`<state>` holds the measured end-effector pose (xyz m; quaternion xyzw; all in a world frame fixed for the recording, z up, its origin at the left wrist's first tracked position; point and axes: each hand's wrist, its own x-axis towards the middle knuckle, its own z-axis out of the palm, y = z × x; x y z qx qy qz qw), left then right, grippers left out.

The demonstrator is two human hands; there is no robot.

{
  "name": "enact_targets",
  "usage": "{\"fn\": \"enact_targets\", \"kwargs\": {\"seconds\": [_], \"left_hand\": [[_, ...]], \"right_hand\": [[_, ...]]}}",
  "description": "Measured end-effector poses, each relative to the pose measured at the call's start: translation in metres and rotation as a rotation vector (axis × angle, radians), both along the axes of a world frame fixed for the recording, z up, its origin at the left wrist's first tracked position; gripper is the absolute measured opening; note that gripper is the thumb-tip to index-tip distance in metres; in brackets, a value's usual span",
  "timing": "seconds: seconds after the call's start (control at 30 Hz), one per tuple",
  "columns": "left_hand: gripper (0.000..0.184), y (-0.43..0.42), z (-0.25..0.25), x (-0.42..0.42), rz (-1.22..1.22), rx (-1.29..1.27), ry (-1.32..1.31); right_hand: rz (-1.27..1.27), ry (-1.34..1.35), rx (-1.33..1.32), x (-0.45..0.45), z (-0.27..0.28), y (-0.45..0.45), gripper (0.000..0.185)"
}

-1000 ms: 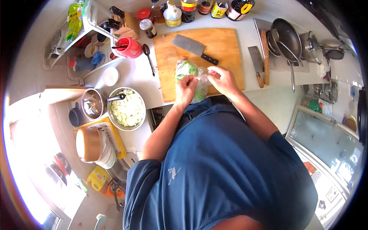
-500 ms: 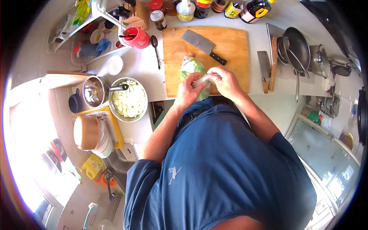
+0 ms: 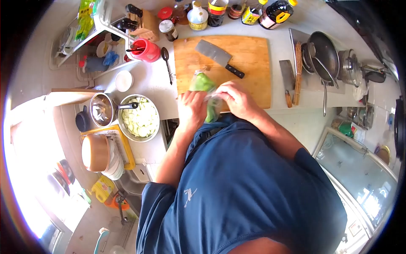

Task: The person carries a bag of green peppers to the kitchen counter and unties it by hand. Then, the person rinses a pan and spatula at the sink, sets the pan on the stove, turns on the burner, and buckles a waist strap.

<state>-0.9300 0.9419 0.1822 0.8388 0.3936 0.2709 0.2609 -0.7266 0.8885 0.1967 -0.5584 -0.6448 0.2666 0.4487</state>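
A clear plastic bag (image 3: 203,81) with green vegetables in it hangs over the front edge of the wooden cutting board (image 3: 256,55). My left hand (image 3: 192,108) is closed on the bag's left side, knuckles up. With bent fingers, my right hand (image 3: 237,99) pinches the bag's gathered plastic on the right. The vegetables' exact kind is hard to make out through the film. Beyond the hands, a cleaver (image 3: 214,51) with a black handle lies flat on the board.
Left of the board stands a metal bowl (image 3: 158,119) of pale green slices (image 3: 138,118), near a saucepan (image 3: 102,111). A second knife (image 3: 286,74) and a bamboo whisk (image 3: 297,72) lie on the right, beside a wok (image 3: 323,51). Sauce bottles (image 3: 277,15) line the back.
My left hand has turned over and shifted left and toward my body. The bag now shows more green and hangs lower. The whole view has shifted slightly.
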Motion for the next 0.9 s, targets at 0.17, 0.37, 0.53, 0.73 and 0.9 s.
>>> {"fn": "enact_targets", "kwargs": {"seconds": [0.17, 0.37, 0.53, 0.73, 0.9], "left_hand": [[0.043, 0.003, 0.033, 0.002, 0.01, 0.049, 0.081], [0.104, -0.004, -0.053, 0.016, 0.001, -0.194, 0.572], [0.102, -0.013, -0.063, -0.001, -0.052, -0.165, 0.394], [0.105, -0.015, -0.106, -0.031, 0.743, -0.613, -0.103], [0.103, 0.014, -0.098, -0.034, 0.861, -1.029, -0.172]], "right_hand": [[-0.013, -0.103, 0.221, 0.024, 0.003, 0.01, 0.02], [-0.465, -0.537, -0.42, 0.142, -0.114, -0.019, 0.014], [-0.467, -0.402, -0.428, 0.128, -0.114, -0.028, 0.022], [-0.191, -0.629, -0.302, 0.087, -0.13, 0.012, 0.044], [-0.068, -0.689, -0.413, 0.084, -0.156, 0.05, 0.041]]}}
